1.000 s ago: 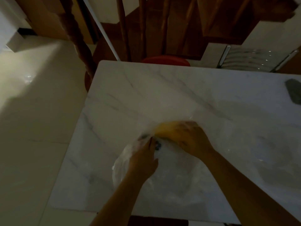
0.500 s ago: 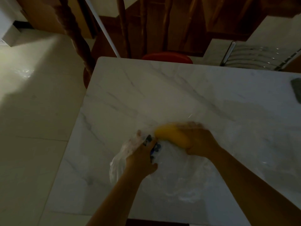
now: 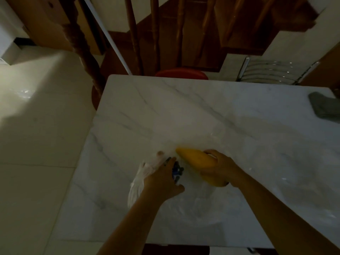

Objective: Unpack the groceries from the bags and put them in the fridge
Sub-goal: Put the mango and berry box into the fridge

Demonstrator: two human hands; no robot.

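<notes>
Marble-veined white worktop [image 3: 184, 111] under dim light, pale floor tiles at 9 o'clock, wooden stair balusters and a red stool seat [image 3: 181, 74] at 12 o'clock, grey cloth [image 3: 324, 105] at 3 o'clock. Yellow fruit [image 3: 195, 161], half a second ago still partly veiled by plastic, now drawn further clear of the clear plastic bag [image 3: 139, 183], tip pointing toward 10 o'clock. Right hand [image 3: 220, 168] wrapped in a closed grip around the fruit's rear half, wrist angled in from 4 o'clock. Left hand [image 3: 161, 181] pinching bunched bag plastic, knuckles up, forearm rising from 6 o'clock.
</notes>
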